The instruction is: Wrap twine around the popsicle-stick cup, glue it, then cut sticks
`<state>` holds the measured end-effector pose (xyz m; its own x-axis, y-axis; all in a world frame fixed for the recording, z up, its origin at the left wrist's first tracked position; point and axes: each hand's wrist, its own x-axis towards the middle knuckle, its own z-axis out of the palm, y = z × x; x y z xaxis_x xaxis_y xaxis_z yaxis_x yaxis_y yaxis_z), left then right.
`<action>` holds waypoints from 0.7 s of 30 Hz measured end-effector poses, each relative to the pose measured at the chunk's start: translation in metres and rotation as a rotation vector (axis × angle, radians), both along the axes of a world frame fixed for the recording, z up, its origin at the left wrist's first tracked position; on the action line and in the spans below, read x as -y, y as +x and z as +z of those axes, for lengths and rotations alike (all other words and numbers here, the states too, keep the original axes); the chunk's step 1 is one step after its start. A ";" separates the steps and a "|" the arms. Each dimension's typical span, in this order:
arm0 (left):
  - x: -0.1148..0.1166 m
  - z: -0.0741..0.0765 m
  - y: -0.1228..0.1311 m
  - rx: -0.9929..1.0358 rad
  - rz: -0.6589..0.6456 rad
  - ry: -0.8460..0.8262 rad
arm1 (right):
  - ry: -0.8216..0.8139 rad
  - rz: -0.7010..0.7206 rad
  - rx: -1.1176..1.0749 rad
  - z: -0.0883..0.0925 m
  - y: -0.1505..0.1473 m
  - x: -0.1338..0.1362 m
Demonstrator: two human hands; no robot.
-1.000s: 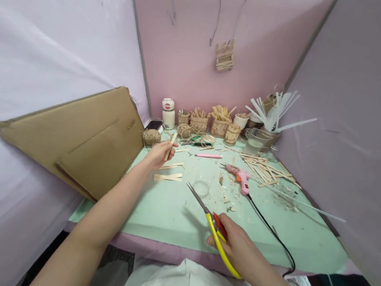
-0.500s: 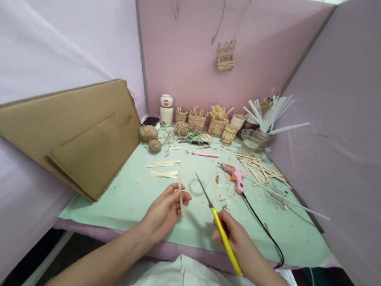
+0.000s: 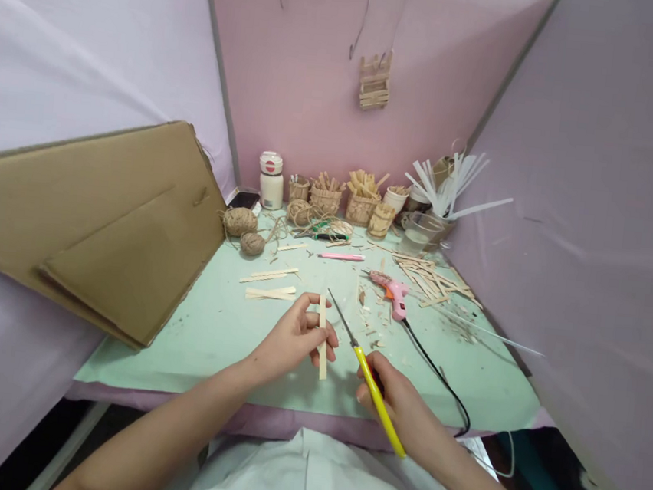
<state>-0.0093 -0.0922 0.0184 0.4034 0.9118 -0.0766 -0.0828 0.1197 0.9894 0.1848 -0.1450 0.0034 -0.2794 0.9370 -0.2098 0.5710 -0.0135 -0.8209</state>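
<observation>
Wooden stick: The flat, pale wooden stick (image 3: 321,360) is held over the near middle of the green table (image 3: 207,337), its far end pointed almost to twelve o'clock, its near end to six.
Handling: By its look, it should be judged very light and fairly stiff, dry rather than slippery, but thin enough to be split or snapped if bent hard.
Where to grip: It is best pinched across its flat faces near the middle, with both ends left free.
Left hand: The stick is pinched between thumb and fingers of the left hand (image 3: 292,339); the forearm is brought in from about seven o'clock, and the palm is turned inward.
Right hand: The yellow handle of the scissors (image 3: 380,410) is grasped in the right hand (image 3: 396,396), at four o'clock from the stick; the forearm is angled in from five o'clock.
Blades: The points are aimed toward eleven o'clock, near the stick's far end; whether it is touched cannot be told at this depth.
Loose strips: More wood strips (image 3: 269,293) are laid out at ten o'clock from the held one.
Glue gun: The pink glue gun (image 3: 394,294) is set down at two o'clock.
</observation>
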 end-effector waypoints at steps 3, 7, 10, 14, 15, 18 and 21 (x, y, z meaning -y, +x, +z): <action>-0.003 -0.002 0.002 0.005 0.005 0.034 | 0.010 -0.003 0.033 -0.003 0.002 0.000; -0.005 -0.007 0.002 0.005 0.015 0.047 | 0.022 -0.017 0.051 -0.005 0.002 0.001; -0.005 -0.009 0.000 -0.050 -0.001 0.084 | 0.032 -0.015 0.056 0.001 0.000 0.003; -0.007 -0.014 -0.003 -0.197 0.006 0.262 | 0.009 -0.008 0.077 0.009 -0.003 0.006; -0.007 -0.016 -0.004 -0.210 -0.004 0.291 | 0.006 -0.013 0.097 0.010 -0.003 0.006; -0.006 -0.023 -0.004 -0.134 -0.048 0.257 | 0.023 -0.032 0.169 0.009 -0.004 0.007; -0.005 -0.027 -0.002 -0.047 -0.065 0.184 | 0.034 -0.038 0.199 0.006 -0.005 0.008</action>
<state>-0.0114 -0.0875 -0.0085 0.4614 0.8846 0.0684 -0.0336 -0.0597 0.9977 0.1800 -0.1526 0.0097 -0.1999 0.9535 -0.2254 0.7215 -0.0124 -0.6923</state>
